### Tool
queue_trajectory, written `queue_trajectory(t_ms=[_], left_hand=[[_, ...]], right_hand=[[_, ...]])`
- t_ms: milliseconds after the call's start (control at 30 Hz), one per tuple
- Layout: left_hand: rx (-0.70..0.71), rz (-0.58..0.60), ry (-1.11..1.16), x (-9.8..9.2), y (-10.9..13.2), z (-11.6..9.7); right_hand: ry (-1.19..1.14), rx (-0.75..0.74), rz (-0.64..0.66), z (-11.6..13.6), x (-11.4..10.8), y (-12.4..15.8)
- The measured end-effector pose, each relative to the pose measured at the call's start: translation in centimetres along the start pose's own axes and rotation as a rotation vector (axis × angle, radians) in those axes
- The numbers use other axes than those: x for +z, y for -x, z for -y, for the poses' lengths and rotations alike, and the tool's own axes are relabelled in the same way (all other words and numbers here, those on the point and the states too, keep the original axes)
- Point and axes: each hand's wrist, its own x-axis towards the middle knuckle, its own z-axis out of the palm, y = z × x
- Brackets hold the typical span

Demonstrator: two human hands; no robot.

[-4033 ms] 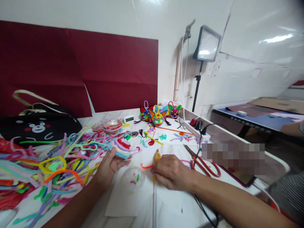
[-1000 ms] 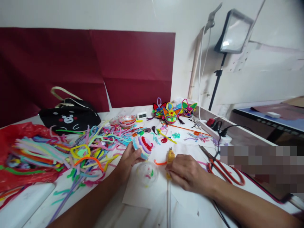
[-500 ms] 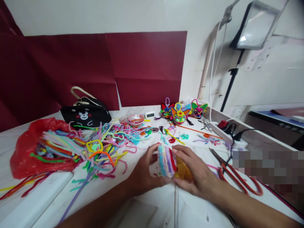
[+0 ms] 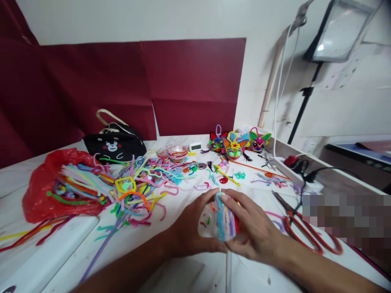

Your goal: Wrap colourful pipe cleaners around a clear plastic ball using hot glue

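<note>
Just below frame centre, the striped pipe-cleaner dome [image 4: 225,221] sits against a clear plastic shell [image 4: 207,223], your left hand [image 4: 187,234] cupping the shell and your right hand [image 4: 256,236] gripping the dome, apparently pressing both together, with loose pipe cleaners [image 4: 122,191] left, scissors [image 4: 305,232] right.

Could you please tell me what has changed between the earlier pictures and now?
Both hands rose from the table and met. The left hand now holds the clear dome, the right hand left the yellow tool and holds the striped ball; the two are pressed side by side. Pipe cleaners, scissors and masks lie as before.
</note>
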Motion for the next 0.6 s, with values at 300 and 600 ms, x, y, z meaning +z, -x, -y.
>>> queue_trajectory(t_ms=[300,600], left_hand=[[-0.122,-0.308,-0.304,-2.6,-0.9,2.5],[-0.109,-0.479,-0.619,-5.5,-1.4,4.8]], right_hand=[[-0.203,0.497,-0.136,-2.2,0.3,-0.3],[-0.099,0.466,-0.076,-3.1,0.1,-0.4]])
